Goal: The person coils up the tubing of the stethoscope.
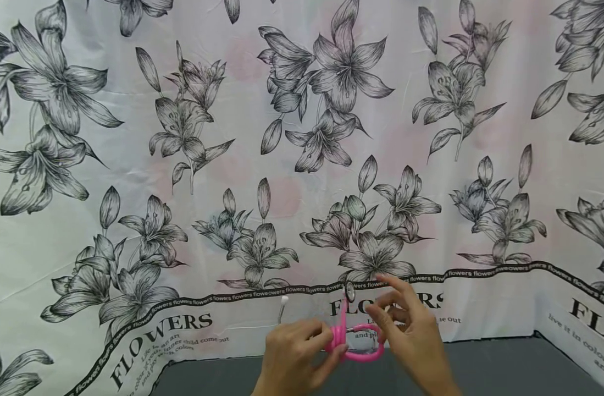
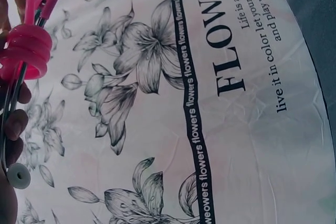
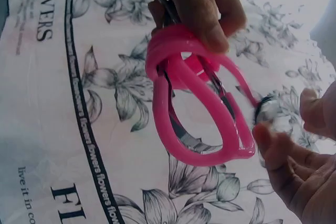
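Note:
A stethoscope with bright pink tubing (image 1: 337,338) is held up by my left hand (image 1: 298,352), thumb and fingers pinching it where the tube winds round itself in coils. One pink loop sticks out to the right, toward my right hand (image 1: 416,335). From the coils the tube's end rises to the round metal chest piece (image 1: 350,291). In the right wrist view the right fingertips are right at the chest piece (image 3: 269,109), thumb spread apart. Metal ear tubes pass through the left hand, ending in a pale ear tip (image 2: 19,176); the palm hides part of them.
A dark grey tabletop (image 1: 222,379) lies below the hands. Behind it hangs a white cloth (image 1: 252,137) printed with grey lilies and lettering, its lower edge meeting the table at the back and sides.

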The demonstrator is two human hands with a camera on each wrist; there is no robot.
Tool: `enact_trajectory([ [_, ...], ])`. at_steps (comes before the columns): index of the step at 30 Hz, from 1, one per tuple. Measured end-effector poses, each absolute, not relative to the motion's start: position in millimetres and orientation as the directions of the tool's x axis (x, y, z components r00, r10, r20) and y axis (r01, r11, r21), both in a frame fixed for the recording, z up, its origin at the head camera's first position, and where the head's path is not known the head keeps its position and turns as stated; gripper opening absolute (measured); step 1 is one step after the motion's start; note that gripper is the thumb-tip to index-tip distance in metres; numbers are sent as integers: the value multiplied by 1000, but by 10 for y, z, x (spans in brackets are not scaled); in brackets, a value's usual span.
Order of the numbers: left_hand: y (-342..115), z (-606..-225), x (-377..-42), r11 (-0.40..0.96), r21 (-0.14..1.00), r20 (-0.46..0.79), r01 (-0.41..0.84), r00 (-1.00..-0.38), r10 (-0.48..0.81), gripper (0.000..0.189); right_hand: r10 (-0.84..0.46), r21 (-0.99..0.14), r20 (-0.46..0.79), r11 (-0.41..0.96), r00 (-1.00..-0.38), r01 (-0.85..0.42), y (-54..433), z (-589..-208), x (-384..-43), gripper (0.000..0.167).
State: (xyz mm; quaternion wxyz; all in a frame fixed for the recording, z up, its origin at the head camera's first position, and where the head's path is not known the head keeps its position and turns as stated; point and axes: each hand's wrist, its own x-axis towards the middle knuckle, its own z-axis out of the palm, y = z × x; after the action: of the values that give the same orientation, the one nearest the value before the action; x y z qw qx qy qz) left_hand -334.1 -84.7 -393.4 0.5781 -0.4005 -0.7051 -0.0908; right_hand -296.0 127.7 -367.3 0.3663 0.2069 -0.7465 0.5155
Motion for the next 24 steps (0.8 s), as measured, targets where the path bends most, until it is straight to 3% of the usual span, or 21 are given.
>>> enact_trajectory([
  [4,-837,-3931,-3338,629,-375,863,681,10,504,35,-28,-369,898,493,-438,-788,1362,-3672,-3032,58],
  [7,-828,-3933,-3331,635,-388,857,668,8,515,32,-63,-246,941,545,-332,-801,1411,-3677,-3076,50],
  [9,-837,-3936,-3324,657,-380,863,651,-5,505,33,-49,-217,955,560,-294,-799,1441,-3683,-3084,43],
  [12,-869,-3931,-3325,703,-347,885,622,-30,464,38,-39,-210,961,548,-275,-810,1480,-3687,-3084,34],
  [21,-897,-3901,-3330,741,-287,928,607,-15,372,44,-112,-232,940,477,-321,-848,1413,-3706,-3085,37],
  [24,-891,-3890,-3319,741,-249,941,623,-25,338,45,-129,-232,943,408,-308,-883,1390,-3721,-3091,34],
])
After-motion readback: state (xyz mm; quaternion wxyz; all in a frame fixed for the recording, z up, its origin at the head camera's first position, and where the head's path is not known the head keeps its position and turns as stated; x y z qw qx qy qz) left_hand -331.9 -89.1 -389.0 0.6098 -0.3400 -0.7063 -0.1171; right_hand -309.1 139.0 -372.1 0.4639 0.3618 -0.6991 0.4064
